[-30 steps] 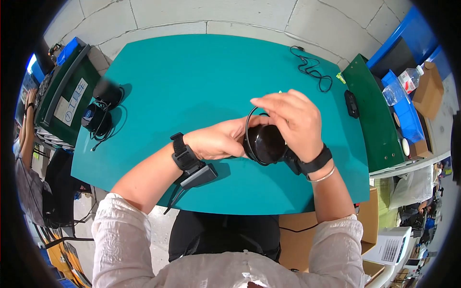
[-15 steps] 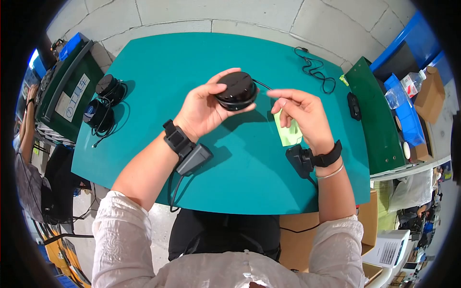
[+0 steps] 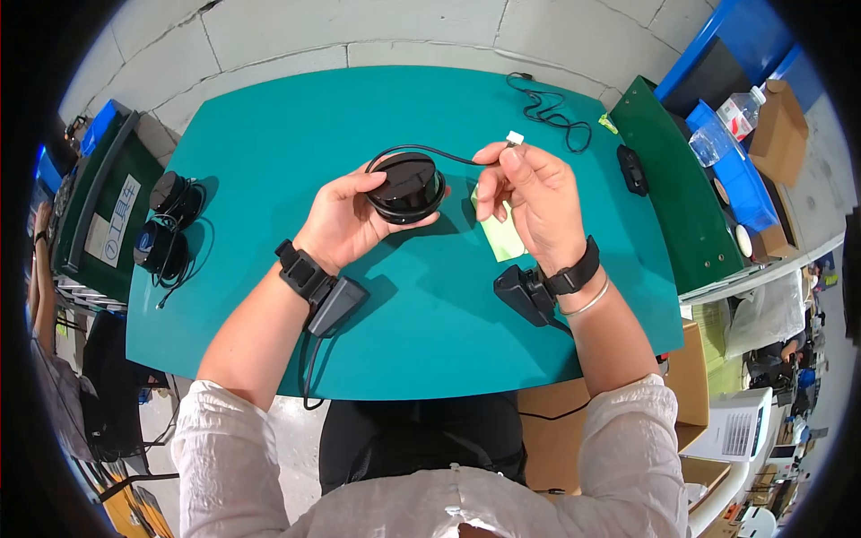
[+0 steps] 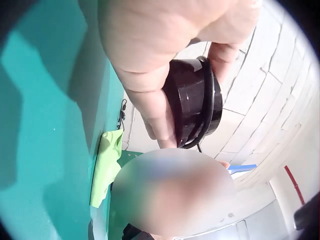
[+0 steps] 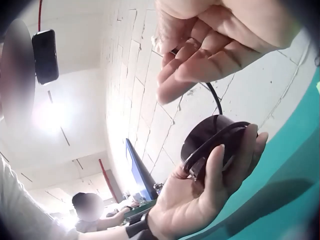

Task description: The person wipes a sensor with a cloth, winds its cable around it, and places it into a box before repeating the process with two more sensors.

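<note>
In the head view the left hand [image 3: 345, 220] grips a glossy black round device [image 3: 405, 186] with a cable wound around its side. From it a black cable [image 3: 421, 148] arcs over to the right hand [image 3: 538, 197], whose thumb and fingers pinch it near a white connector [image 3: 514, 138]. A light green piece [image 3: 504, 235] lies on the table below the right hand. The left wrist view shows fingers around the black device [image 4: 192, 100]. In the right wrist view, the other hand [image 5: 195, 205] supports the device from beneath.
Two black devices with coiled cables [image 3: 161, 247] stand on the table's left side. A loose black cable [image 3: 552, 112] lies at the back right, and a small black object [image 3: 632, 170] at the right edge. Green cabinets [image 3: 691, 197] flank the teal table [image 3: 296, 117].
The left hand has brought the device away from the right hand, turning it upright. The right hand now pinches the cable near its connector, with a length of cable drawn out between the hands.
</note>
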Action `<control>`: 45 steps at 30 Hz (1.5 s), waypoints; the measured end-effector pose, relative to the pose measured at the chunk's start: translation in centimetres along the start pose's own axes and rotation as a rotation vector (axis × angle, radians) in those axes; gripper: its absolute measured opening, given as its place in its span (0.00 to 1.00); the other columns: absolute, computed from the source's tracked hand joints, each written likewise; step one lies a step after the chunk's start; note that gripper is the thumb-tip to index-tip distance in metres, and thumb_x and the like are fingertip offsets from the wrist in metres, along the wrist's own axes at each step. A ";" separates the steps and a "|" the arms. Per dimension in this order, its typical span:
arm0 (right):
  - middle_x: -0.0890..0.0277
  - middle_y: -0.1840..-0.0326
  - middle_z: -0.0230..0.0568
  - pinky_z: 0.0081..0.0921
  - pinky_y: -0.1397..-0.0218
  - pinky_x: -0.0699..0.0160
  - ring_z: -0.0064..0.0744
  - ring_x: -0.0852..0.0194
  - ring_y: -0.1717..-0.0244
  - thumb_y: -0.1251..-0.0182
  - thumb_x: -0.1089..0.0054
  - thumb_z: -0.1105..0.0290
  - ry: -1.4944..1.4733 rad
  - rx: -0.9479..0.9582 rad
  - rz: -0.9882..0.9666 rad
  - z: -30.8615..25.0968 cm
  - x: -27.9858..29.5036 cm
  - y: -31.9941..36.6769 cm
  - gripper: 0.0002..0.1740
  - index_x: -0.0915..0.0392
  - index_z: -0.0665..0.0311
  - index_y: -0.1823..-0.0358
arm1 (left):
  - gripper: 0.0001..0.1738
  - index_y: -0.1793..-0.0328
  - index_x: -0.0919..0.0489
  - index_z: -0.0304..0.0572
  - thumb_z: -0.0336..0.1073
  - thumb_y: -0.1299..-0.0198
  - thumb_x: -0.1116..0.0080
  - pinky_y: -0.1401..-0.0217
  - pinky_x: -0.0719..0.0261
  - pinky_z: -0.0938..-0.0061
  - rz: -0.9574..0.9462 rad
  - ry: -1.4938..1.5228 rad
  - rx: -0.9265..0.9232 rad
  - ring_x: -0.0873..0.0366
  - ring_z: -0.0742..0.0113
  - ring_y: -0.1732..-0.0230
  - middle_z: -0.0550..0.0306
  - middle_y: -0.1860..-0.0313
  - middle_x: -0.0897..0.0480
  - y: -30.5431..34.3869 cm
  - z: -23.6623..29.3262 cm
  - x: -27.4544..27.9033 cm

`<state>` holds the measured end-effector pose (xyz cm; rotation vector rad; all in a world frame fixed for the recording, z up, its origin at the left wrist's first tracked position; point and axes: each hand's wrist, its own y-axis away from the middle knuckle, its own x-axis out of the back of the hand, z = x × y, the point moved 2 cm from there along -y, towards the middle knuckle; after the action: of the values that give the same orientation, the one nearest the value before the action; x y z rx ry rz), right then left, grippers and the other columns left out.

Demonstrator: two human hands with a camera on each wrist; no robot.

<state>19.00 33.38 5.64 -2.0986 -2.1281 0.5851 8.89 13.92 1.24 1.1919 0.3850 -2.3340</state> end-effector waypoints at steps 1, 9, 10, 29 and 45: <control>0.21 0.75 0.34 0.16 0.72 0.28 0.28 0.20 0.77 0.23 0.49 0.63 0.000 0.003 0.045 0.0 0.1 0.0 0.17 0.18 0.70 0.53 | 0.26 0.32 0.36 0.28 0.33 0.34 0.53 0.35 0.24 0.41 -0.024 0.010 0.001 0.29 0.32 0.35 0.30 0.36 0.29 0.0 0.0 0.0; 0.24 0.64 0.29 0.19 0.67 0.26 0.22 0.24 0.65 0.35 0.35 0.70 0.415 0.344 0.105 -0.4 -0.7 0.1 0.07 0.15 0.66 0.61 | 0.29 0.29 0.38 0.30 0.35 0.35 0.52 0.36 0.22 0.45 -0.018 -0.028 -0.014 0.31 0.35 0.33 0.32 0.33 0.31 -0.1 0.0 0.2; 0.25 0.61 0.29 0.20 0.65 0.25 0.23 0.25 0.63 0.39 0.32 0.71 0.648 0.396 0.078 -0.5 -1.0 0.2 0.06 0.15 0.64 0.62 | 0.27 0.30 0.37 0.29 0.33 0.34 0.53 0.36 0.23 0.42 -0.018 0.006 -0.005 0.29 0.37 0.34 0.34 0.34 0.30 -0.1 -0.2 0.2; 0.23 0.63 0.34 0.24 0.63 0.22 0.30 0.21 0.65 0.43 0.31 0.73 0.953 0.401 0.090 0.1 -3.1 0.8 0.04 0.18 0.64 0.68 | 0.23 0.32 0.36 0.30 0.32 0.31 0.56 0.35 0.25 0.37 -0.058 0.004 0.057 0.26 0.43 0.37 0.38 0.36 0.28 -0.3 -0.5 0.6; 0.26 0.49 0.50 0.28 0.47 0.21 0.37 0.22 0.48 0.39 0.34 0.70 0.672 0.019 0.069 3.7 -1.9 -0.2 0.34 0.37 0.69 0.33 | 0.49 0.19 0.58 0.48 0.28 0.38 0.39 0.29 0.34 0.49 0.016 -0.171 -0.170 0.37 0.54 0.28 0.54 0.29 0.38 -0.5 -0.7 -0.3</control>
<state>17.72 30.81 2.69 -1.9779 -1.6600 -0.1010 9.23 14.77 1.10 0.9060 0.4996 -2.3159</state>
